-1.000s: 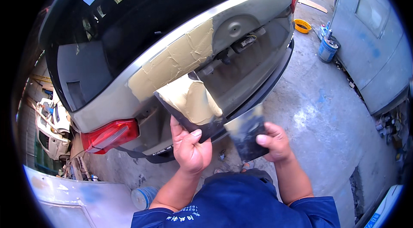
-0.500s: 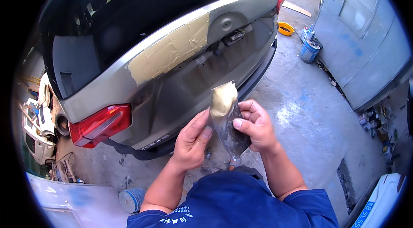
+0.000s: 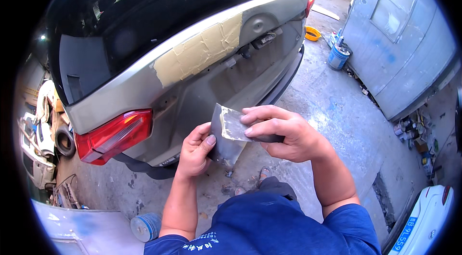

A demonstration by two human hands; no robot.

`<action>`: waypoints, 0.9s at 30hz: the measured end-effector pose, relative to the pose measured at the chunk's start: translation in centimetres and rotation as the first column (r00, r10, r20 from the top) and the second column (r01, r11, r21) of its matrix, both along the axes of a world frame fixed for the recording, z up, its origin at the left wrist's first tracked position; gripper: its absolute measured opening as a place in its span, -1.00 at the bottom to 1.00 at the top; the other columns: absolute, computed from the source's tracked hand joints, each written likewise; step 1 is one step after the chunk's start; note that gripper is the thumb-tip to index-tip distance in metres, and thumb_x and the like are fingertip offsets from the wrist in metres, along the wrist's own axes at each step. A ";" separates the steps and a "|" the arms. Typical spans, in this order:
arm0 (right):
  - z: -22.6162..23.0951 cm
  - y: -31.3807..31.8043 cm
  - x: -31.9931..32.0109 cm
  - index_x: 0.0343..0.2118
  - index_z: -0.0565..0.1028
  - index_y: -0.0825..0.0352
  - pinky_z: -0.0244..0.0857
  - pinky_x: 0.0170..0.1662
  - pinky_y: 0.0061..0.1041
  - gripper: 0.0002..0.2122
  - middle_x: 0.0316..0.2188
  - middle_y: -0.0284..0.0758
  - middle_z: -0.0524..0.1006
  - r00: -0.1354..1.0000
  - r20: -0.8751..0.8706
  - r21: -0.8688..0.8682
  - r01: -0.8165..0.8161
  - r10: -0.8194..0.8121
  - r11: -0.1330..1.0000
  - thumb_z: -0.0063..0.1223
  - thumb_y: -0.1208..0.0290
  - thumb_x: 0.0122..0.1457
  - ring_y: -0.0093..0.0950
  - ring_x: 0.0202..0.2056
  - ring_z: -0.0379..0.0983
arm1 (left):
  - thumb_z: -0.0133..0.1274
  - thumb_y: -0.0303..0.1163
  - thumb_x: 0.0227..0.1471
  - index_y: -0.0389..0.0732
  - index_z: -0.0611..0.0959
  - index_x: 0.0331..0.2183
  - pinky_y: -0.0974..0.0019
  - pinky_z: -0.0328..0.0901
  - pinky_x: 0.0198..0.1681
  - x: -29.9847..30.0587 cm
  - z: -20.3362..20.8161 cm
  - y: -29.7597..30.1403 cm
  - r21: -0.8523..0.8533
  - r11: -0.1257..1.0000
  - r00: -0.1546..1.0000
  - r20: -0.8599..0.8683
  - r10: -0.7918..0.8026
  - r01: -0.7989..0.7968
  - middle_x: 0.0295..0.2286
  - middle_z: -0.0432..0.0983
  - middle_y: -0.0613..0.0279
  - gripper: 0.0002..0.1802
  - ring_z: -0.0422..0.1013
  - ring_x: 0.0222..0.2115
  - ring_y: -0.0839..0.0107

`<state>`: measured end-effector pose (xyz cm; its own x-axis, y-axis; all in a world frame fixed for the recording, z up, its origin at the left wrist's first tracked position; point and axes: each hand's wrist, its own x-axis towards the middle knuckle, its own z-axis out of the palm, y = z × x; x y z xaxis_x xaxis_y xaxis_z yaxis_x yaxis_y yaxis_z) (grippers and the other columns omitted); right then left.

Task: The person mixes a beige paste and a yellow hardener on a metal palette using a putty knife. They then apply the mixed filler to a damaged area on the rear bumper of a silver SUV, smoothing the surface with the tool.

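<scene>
My left hand (image 3: 195, 153) is closed on a dark, thin flat putty spreader (image 3: 226, 151), thumb on its face. A second dark spreader (image 3: 236, 126) is pinched in my right hand (image 3: 291, 132), with the fingers laid along its upper side. Its end rests over the left-hand spreader, and cream putty lines that end. How much putty lies between the two is hidden. Both hands are in front of the rear of a grey-beige car (image 3: 192, 110). Across its tailgate stretches a broad cream putty patch (image 3: 199, 52) with ridges and uneven edges.
A red tail light (image 3: 115, 134) is at the car's near left corner. Blue buckets stand at the right (image 3: 338, 56) and lower left (image 3: 147, 226). Beyond are a yellow basin (image 3: 313, 33), a grey-blue metal door (image 3: 409, 28) and a white car (image 3: 423, 221) at lower right.
My right hand has turned its spreader from upright to sideways, across the one in my left hand. The lump of putty that showed on top is now mostly out of sight.
</scene>
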<state>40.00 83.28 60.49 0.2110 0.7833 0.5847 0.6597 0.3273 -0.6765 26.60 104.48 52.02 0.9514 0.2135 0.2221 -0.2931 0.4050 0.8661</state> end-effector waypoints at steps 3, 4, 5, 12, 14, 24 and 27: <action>-1.5 0.4 1.3 -0.19 0.53 0.24 0.28 0.04 -0.35 -0.55 -0.08 -0.27 0.42 0.997 0.063 -0.020 0.046 -0.044 0.999 0.05 0.74 -0.25 -0.25 0.00 0.35 | -0.08 -0.56 0.12 -0.39 0.41 0.00 0.38 0.23 0.00 0.3 -0.5 0.2 0.026 1.000 1.000 -0.004 0.004 -0.004 -0.13 0.47 0.10 -0.63 0.38 -0.11 0.45; -2.0 0.6 1.9 -0.19 0.53 0.24 0.28 0.04 -0.36 -0.54 -0.09 -0.27 0.42 0.996 0.076 -0.024 0.052 -0.050 0.998 0.05 0.74 -0.27 -0.25 -0.01 0.35 | -0.08 -0.57 0.12 -0.39 0.41 0.00 0.38 0.23 0.00 0.5 -0.7 0.2 0.036 0.999 1.000 -0.010 0.004 -0.003 -0.13 0.47 0.10 -0.63 0.38 -0.11 0.44; -2.6 0.7 2.6 -0.19 0.53 0.24 0.28 0.04 -0.36 -0.54 -0.09 -0.27 0.42 0.996 0.066 -0.024 0.058 -0.056 0.998 0.04 0.73 -0.27 -0.25 0.00 0.34 | -0.08 -0.57 0.12 -0.39 0.41 -0.01 0.38 0.24 0.00 0.7 -0.9 0.2 0.047 0.999 1.000 -0.016 0.004 -0.003 -0.13 0.47 0.10 -0.63 0.38 -0.11 0.44; -5.7 -0.6 9.3 -0.16 0.47 0.27 0.27 0.02 -0.37 -0.61 -0.11 -0.28 0.44 0.978 0.155 -0.076 0.152 -0.139 0.985 -0.04 0.68 -0.13 -0.29 -0.02 0.35 | -0.08 -0.55 0.12 -0.37 0.38 0.01 0.30 0.24 0.04 4.4 -0.6 -2.4 -0.132 0.985 0.989 0.091 0.119 -0.107 -0.11 0.46 0.09 -0.61 0.38 -0.08 0.38; -8.5 -1.3 10.3 -0.09 0.39 0.27 0.28 -0.03 -0.42 -0.64 -0.12 -0.30 0.44 0.838 -0.537 -0.070 0.070 -0.097 0.995 -0.05 0.64 -0.02 -0.41 -0.05 0.35 | -0.09 -0.55 0.12 -0.35 0.37 0.01 0.28 0.22 0.06 6.1 0.8 -3.5 -0.205 0.959 0.972 0.091 0.218 -0.196 -0.10 0.45 0.08 -0.62 0.37 -0.06 0.38; -11.1 -1.3 13.7 -0.02 0.25 0.35 0.33 -0.04 -0.44 -0.61 -0.17 -0.26 0.46 0.056 -0.968 0.246 0.063 0.243 0.967 -0.03 0.62 0.05 -0.48 -0.15 0.43 | -0.13 -0.53 0.16 -0.40 0.36 -0.01 0.39 0.19 0.04 10.8 -1.0 -6.5 0.209 0.817 0.822 -0.084 0.563 -0.538 -0.13 0.46 0.12 -0.65 0.37 -0.11 0.46; -11.0 -1.3 15.0 0.02 0.23 0.34 0.27 0.02 -0.42 -0.59 -0.14 -0.26 0.44 0.323 -0.920 0.282 0.149 0.223 0.948 -0.04 0.60 0.07 -0.47 -0.09 0.39 | -0.15 -0.52 0.17 -0.37 0.32 -0.02 0.33 0.18 0.06 11.6 -1.4 -7.2 0.053 0.805 0.795 -0.127 0.593 -0.592 -0.11 0.42 0.09 -0.67 0.35 -0.09 0.42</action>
<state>54.96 81.97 49.44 0.7314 0.6559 0.1864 -0.3705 0.6118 -0.6989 38.17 97.24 50.58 0.6599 0.7433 0.1099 -0.3567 0.1812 0.9165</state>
